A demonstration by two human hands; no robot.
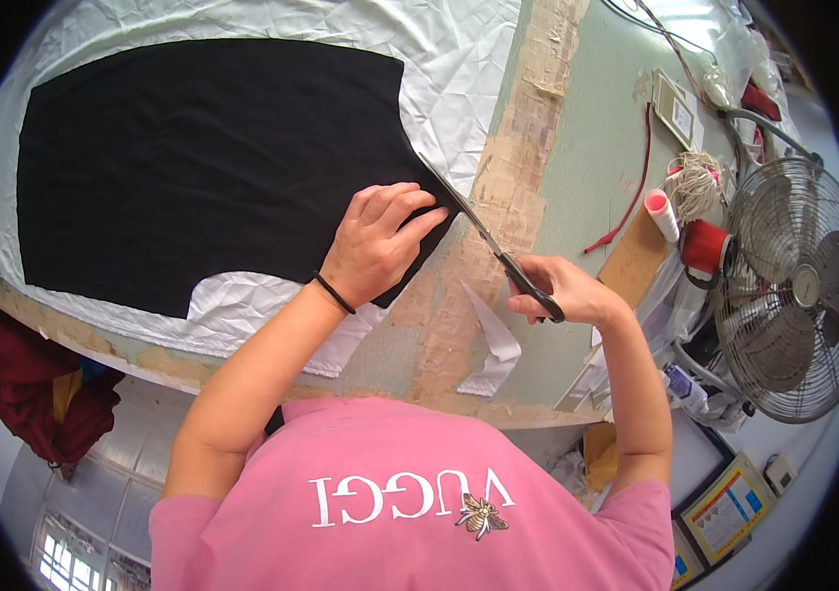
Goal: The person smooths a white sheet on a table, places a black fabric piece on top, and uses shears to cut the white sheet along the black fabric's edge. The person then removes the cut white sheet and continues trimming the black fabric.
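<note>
A large black fabric piece (212, 167) lies flat over crinkled white fabric (459, 59) on the table. My left hand (380, 236) rests with its fingers spread and pressed down on the right end of the black piece, near its pointed corner. In my right hand (562, 288) is a pair of scissors (488, 234), gripped by the black handles. Their long blades point up and left along the curved right edge of the black piece, where the white fabric lies beneath. A loose white fabric scrap (493, 345) lies on the table below the scissors.
Patched brown tape (528, 128) runs down the green tabletop (587, 148). On the right are a red cord (636, 197), a thread cone (663, 214), a bundle of string (695, 185) and a metal fan (789, 286). Dark red fabric (35, 364) hangs at the lower left.
</note>
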